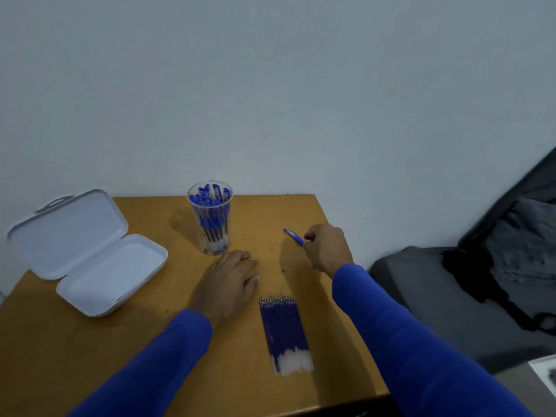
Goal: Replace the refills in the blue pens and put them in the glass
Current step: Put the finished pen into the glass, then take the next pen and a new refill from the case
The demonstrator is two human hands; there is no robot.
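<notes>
One open white case (pixel 90 254) sits at left on the wooden table (pixel 150 341). Centre, the glass (pixel 211 218) holds blue pens, their count blurred. Below it the left hand (pixel 228 284) lies flat, fingers straight. Refills (pixel 284 332) lie lower centre. Right of centre, the right hand (pixel 328 248) pinches one blue pen (pixel 294 236), its far end hidden.

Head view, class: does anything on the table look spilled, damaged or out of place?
Nothing stands out. The glass stands upright with pens inside, the refills lie in a neat bundle, the white case sits open, and the right hand holds one pen.
</notes>
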